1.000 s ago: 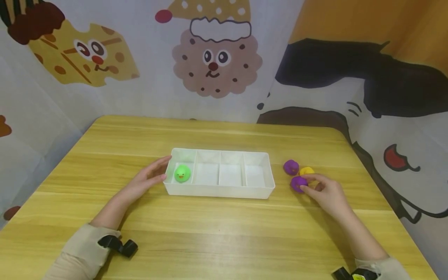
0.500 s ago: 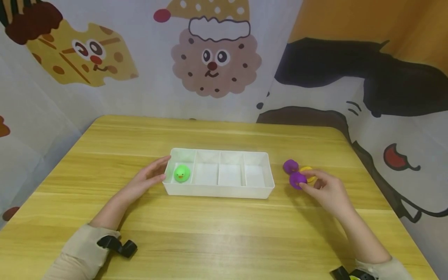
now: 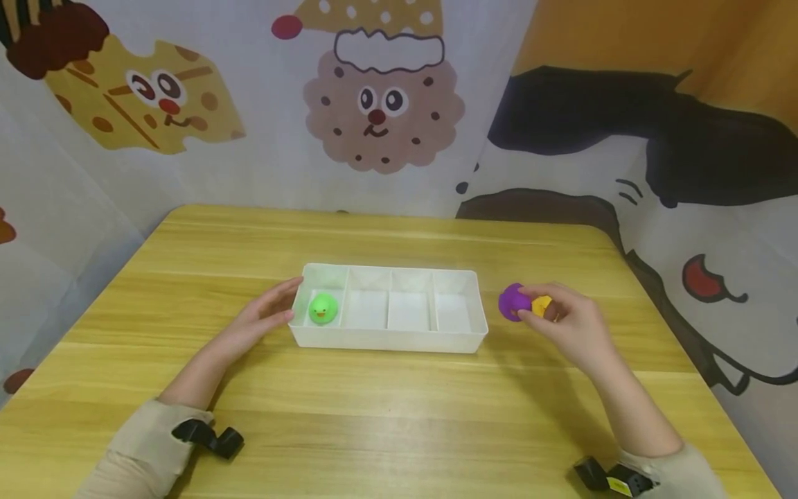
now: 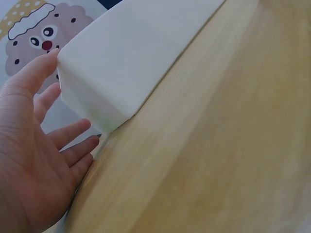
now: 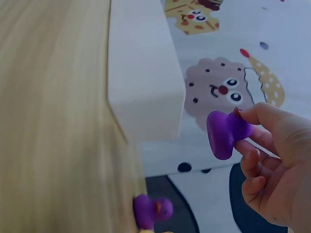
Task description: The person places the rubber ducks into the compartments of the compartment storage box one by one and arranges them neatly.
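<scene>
Purple toy (image 3: 510, 303), held above the worktop (image 3: 386, 423) near the right end of the white tray (image 3: 389, 340). Compared with half a second ago, it has been raised farther and carried nearer to the tray; its pick-up is thus judged complete, though it is still held outside every compartment. It is pinched between the thumb and forefinger of the right hand (image 3: 576, 329), whose other fingers are bent. Its broad, flared end is turned toward the tray in the head view and toward the worktop side in the right wrist view; its long axis, taken from this end to the pinched one, is judged to be tilted. Its beak cannot be made out. The tray's left end is touched by the left hand (image 3: 255, 319), its fingers extended and spread, with nothing gripped. A green toy duck (image 3: 323, 309) is contained in the leftmost compartment. A yellow toy (image 3: 540, 305) is partly covered by the right hand; a second purple duck (image 5: 144, 212) is seen on the worktop.
</scene>
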Demonstrator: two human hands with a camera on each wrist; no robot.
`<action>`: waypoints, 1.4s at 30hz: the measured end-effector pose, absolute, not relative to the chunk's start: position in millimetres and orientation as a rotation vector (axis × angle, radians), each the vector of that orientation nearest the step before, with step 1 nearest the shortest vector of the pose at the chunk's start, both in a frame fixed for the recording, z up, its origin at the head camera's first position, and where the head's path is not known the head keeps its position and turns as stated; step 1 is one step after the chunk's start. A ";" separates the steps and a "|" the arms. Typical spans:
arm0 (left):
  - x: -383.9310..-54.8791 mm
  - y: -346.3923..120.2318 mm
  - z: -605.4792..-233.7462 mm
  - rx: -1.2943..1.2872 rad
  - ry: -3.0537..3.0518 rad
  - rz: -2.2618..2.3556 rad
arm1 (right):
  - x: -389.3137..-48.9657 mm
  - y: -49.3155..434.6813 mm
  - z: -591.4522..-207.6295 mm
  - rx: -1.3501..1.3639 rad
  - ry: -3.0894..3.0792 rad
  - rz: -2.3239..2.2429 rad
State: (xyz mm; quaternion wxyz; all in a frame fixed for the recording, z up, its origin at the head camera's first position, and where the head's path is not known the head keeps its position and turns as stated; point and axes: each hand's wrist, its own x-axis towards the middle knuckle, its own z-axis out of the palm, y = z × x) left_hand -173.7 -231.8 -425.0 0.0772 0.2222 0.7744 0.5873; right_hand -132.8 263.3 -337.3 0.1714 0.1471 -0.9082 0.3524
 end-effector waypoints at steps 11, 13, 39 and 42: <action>-174.3 -233.8 -425.9 0.670 2.339 1.742 | -144.9 231.7 -320.3 0.535 -2.551 1.146; -174.5 -233.9 -426.1 0.676 2.331 1.749 | -147.2 225.3 -316.8 0.535 -2.572 1.168; -173.3 -231.5 -422.8 0.642 2.295 1.759 | -170.9 150.8 -307.6 0.826 -2.648 1.264; -172.2 -232.2 -422.8 0.633 2.289 1.763 | -173.1 142.2 -310.7 0.866 -2.638 1.273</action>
